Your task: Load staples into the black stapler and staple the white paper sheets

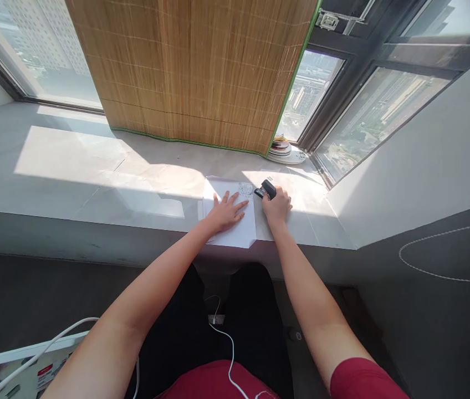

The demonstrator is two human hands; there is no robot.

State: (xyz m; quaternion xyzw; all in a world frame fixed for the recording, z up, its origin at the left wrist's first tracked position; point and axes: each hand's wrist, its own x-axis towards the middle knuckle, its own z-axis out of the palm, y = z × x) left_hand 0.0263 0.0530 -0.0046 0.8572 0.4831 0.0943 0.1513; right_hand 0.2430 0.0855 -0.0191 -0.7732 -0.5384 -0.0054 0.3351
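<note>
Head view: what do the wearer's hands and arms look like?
Left hand and right hand: bare, no gloves or watches visible. Forearms bare. Right arm shows a short, plain red sleeve; left sleeve out of frame.

A dark red short-sleeved shirt (205,382) is worn with black trousers (255,316), a thin white cable (232,354) crossing both.

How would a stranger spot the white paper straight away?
Find the bamboo blind, then the pale windowsill below its green edge. On that sill, the white paper lies under the left hand, beside a black handheld tool in the right hand. Unlike that tool, it is flat, with dark marks near its upper right corner.
</note>
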